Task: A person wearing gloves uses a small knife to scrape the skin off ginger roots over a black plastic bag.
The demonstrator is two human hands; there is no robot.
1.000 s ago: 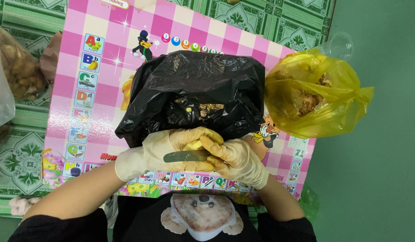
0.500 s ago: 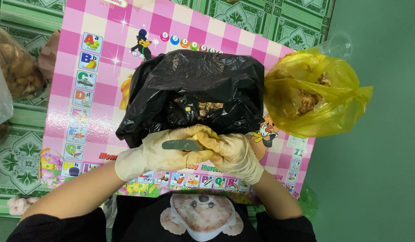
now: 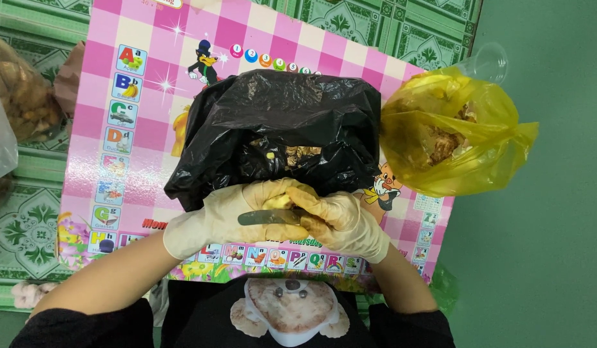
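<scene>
Right now your gloved left hand (image 3: 231, 216) curls around a small yellow piece (image 3: 277, 202), while your gloved right hand (image 3: 343, 222) grips a knife (image 3: 267, 217) whose blade lies across the left fingers. Just beyond both hands sits an open black bag (image 3: 279, 129) on a pink checked mat (image 3: 144, 96); off your right hand, a yellow bag (image 3: 453, 138).

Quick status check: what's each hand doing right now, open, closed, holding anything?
Left hand: closed around a small yellow piece.
Right hand: closed on a knife, blade lying across the left hand.
</scene>
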